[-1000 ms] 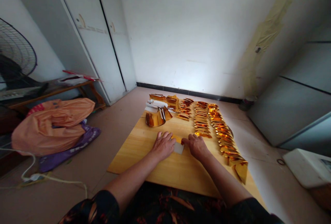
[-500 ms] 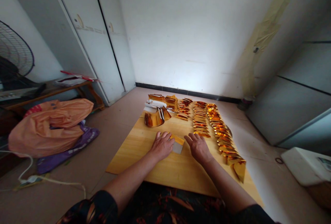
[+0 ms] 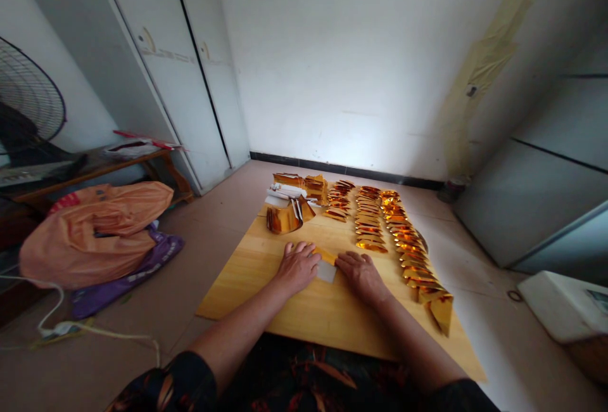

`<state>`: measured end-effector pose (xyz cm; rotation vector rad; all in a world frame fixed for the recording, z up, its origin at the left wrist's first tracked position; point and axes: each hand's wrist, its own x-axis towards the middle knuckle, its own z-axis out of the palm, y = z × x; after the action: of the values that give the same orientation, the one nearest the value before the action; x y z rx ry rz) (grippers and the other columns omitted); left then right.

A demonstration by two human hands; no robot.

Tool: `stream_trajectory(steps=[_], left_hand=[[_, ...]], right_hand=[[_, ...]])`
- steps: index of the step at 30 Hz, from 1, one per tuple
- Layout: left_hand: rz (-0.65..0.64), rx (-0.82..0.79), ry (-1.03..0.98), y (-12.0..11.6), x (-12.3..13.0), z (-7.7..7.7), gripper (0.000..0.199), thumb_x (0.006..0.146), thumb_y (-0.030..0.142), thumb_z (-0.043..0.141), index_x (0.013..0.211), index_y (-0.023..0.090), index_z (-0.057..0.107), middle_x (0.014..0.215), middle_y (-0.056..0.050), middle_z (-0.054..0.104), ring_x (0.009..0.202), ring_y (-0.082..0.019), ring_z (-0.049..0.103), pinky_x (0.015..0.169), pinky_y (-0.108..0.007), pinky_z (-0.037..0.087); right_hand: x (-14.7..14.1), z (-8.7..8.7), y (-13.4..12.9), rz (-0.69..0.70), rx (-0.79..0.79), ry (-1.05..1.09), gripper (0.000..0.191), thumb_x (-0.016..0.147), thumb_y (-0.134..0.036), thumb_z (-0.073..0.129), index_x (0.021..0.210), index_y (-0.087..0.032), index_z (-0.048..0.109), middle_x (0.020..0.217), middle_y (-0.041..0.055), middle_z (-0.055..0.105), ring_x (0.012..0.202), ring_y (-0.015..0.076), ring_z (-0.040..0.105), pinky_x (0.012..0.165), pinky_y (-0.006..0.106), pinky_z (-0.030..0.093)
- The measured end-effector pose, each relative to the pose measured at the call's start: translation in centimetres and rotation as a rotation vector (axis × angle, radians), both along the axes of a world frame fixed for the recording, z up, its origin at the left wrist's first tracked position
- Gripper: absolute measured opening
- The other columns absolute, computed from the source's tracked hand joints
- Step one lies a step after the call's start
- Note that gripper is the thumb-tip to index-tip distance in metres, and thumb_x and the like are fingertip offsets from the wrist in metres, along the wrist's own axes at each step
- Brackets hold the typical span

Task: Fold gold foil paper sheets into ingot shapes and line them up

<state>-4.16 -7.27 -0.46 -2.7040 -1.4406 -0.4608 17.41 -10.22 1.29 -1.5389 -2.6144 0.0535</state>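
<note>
On the counter, directly in front of the torso, a small gold-and-grey sheet lies flat btwn the two hands. Its gold band is on the far side, grey part nearer the body. The band runs roughly L–R, slanted, R end a bit closer to the body; full long axis unclear, as the L side is covered.

L hand is nearer: it overlaps the sheet's L side, fingers spread & laid flat, not clenched. R hand comes in from the R, fingers close tog., tips at the band's R end, apparently touching; can't tell if they pinch it.

Farther out, past the L hand, sits a curled gold stack w/ a white roll behind. Beyond the R hand: middle folded row & right folded row.
</note>
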Motion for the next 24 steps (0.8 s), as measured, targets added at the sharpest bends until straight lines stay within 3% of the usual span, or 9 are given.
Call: stream_trajectory(steps=[7, 18, 24], left_hand=[[-0.042, -0.087, -0.009, 0.2, -0.5, 0.6, 0.029, 0.08, 0.041, 0.058, 0.106, 0.029, 0.06, 0.133, -0.005, 0.053, 0.119, -0.026, 0.043, 0.095, -0.05, 0.03], [-0.103, -0.167, 0.004, 0.3, -1.0, 1.5, 0.055, 0.069, 0.058, 0.065, 0.115, 0.029, 0.058, 0.135, -0.008, 0.049, 0.12, -0.03, 0.043, 0.101, -0.054, 0.024], [-0.063, -0.135, -0.009, 0.1, -0.6, 1.2, 0.031, 0.082, 0.042, 0.056, 0.111, 0.029, 0.058, 0.134, -0.007, 0.051, 0.118, -0.027, 0.046, 0.102, -0.057, 0.023]], right_hand=[[-0.7, -0.6, -0.1, 0.121, 0.033, 0.174, 0.027, 0.089, -0.032, 0.052, 0.114, -0.028, 0.062, 0.121, 0.0065, 0.059, 0.109, 0.0196, 0.048, 0.091, 0.033, 0.033], [-1.0, -1.8, 1.2, 0.025, 0.01, 0.306, 0.017, 0.087, -0.034, 0.057, 0.095, -0.029, 0.072, 0.103, 0.0041, 0.064, 0.096, 0.0176, 0.052, 0.081, 0.031, 0.032], [-0.8, -2.0, 1.8, -0.009, -0.028, 0.388, 0.016, 0.085, -0.032, 0.059, 0.09, -0.029, 0.073, 0.097, 0.0026, 0.065, 0.093, 0.0175, 0.055, 0.08, 0.03, 0.036]])
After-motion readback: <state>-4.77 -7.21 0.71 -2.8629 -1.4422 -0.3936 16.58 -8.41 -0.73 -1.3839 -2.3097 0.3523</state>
